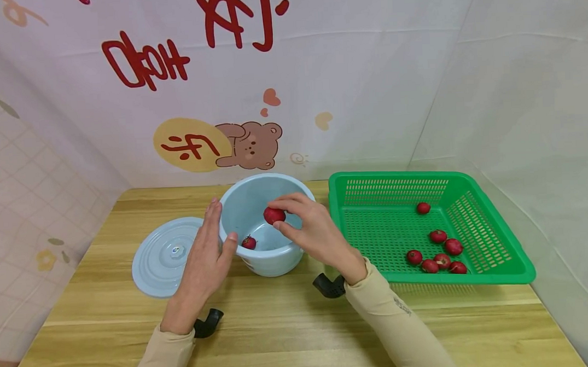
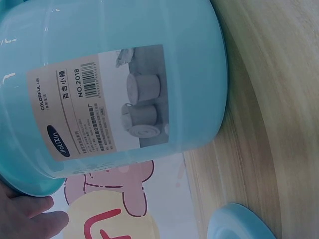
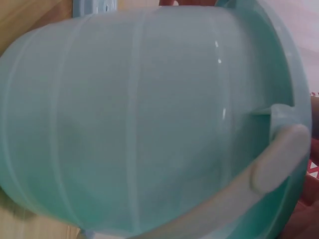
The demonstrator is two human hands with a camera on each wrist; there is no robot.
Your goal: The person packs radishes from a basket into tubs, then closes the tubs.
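My right hand [image 1: 318,229] pinches a red radish [image 1: 274,215] between thumb and fingers, over the mouth of a light blue bucket [image 1: 270,265]. Inside, a second radish [image 1: 249,242] lies low on the near left side. Against the bucket's left rim rests my left hand [image 1: 206,261], its fingers straight. In the left wrist view, fingers [image 2: 47,221] lie by the rim, and a printed label [image 2: 99,102] shows on the bucket wall. The right wrist view is filled by the bucket side, with its pale handle [image 3: 224,201] hanging down.
A green plastic basket [image 1: 500,276] stands on the right of the wooden table [image 1: 281,337], with several radishes [image 1: 442,261] in it. The blue lid [image 1: 152,272] lies flat left of the bucket. A printed cloth [image 1: 369,92] hangs behind.
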